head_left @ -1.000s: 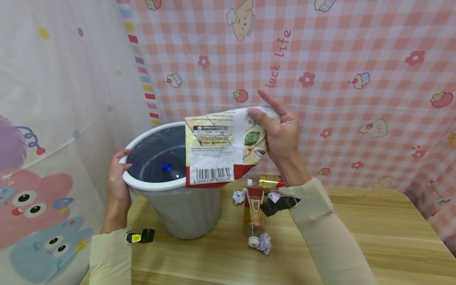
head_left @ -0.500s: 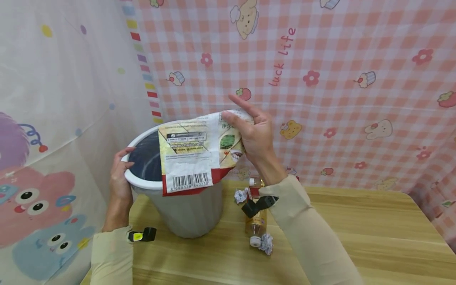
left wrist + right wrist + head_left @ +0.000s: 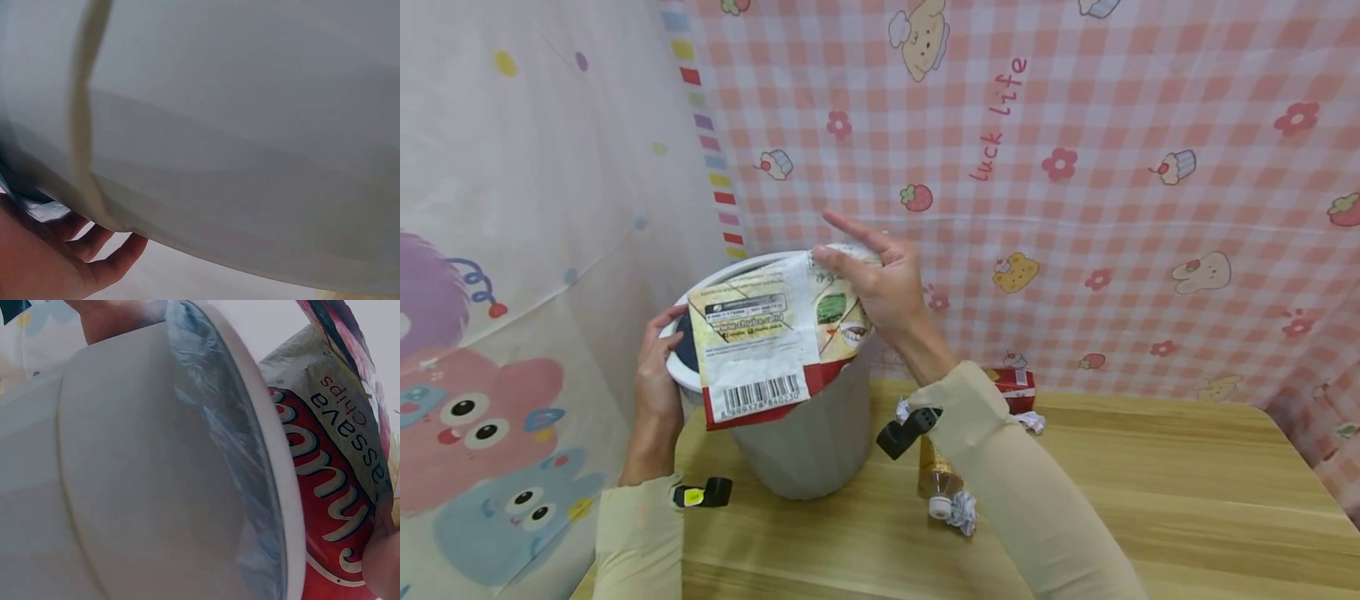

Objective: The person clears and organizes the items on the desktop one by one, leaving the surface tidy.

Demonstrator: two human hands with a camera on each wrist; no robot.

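Pink bkgd (image 3: 1120,242); pkt (image 3: 760,333) is yel, wht, red.

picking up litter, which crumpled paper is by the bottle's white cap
The frontmost crumpled paper, beside the white cap. The left paper is farther back, partly behind the right wrist camera; the right paper lies beyond the right sleeve.

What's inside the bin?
Head view: only slivers of dark liner show inside the bin. The chip bag, held by the right hand, hides the rest; contents can't be seen.
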